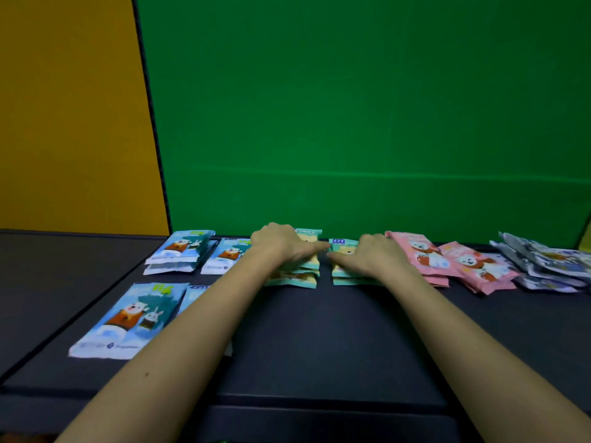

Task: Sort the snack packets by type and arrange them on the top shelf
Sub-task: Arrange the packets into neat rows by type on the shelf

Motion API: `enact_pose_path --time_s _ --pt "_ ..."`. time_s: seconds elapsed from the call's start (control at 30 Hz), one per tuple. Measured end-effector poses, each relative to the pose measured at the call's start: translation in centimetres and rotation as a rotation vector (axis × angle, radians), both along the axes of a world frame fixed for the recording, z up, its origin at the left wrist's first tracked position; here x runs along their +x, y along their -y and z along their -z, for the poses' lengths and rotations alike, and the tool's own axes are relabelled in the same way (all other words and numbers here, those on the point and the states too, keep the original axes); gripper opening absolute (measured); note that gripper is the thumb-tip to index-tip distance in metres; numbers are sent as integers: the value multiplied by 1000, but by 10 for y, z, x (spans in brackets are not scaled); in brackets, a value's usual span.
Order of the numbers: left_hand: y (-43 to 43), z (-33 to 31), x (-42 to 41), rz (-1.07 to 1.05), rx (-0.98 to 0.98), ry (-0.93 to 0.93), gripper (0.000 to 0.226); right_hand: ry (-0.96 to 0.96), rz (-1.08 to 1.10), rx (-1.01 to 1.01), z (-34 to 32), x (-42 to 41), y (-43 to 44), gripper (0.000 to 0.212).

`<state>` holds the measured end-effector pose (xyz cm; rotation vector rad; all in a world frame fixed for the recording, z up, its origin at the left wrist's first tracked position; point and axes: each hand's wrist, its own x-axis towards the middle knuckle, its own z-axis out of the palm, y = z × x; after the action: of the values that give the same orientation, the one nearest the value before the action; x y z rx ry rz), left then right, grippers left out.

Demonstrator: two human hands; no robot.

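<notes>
Resting both hands on teal snack packets at the back of the dark shelf (319,330). Laying the left hand (281,244) flat on top of the left teal stack (299,279), with fingers stretched out and pointing to the right, not curled round anything. Laying the right hand (377,254) flat on top of the right teal stack (347,278) in the same way, with fingers stretched out and pointing to the left. Almost touching fingertip to fingertip over the small gap between the two teal stacks. Gripping nothing with either hand, just pressing down with loose, flat fingers.

Finding the packets grouped by colour in a row along the back of the shelf. Spotting blue ones on the left: a blue stack (180,251) near the back edge, a second blue stack (227,259) just beside it, a big blue packet (128,318) lying flat nearer the front, and a half-hidden blue packet (195,292) tucked partly under the left arm. Spotting a first pink stack (415,255) just to the right of the right hand, and a second pink stack (479,266) right next to that. Spotting a messy white and blue pile (550,263) at the far right, just beside the pink ones. Facing a green wall (351,107) behind the shelf and a yellow wall (64,107) off to the left.
</notes>
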<state>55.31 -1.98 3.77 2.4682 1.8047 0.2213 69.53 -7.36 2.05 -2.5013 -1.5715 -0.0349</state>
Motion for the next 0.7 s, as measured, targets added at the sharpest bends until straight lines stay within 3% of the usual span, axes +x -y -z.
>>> enact_pose_path --time_s 0.23,0.4,0.57,0.7 --pt "3 -1 17 -72 40 -80 69 -29 1 -44 0 1 -9 89" --pt "11 -10 12 -69 138 -73 68 -116 -22 0 -4 0 -1 84" --pt "49 -19 -13 24 227 -91 59 -82 -157 104 -18 1 60 70" --pt "86 3 -29 110 140 -170 55 -119 -234 20 -3 -10 114 64"
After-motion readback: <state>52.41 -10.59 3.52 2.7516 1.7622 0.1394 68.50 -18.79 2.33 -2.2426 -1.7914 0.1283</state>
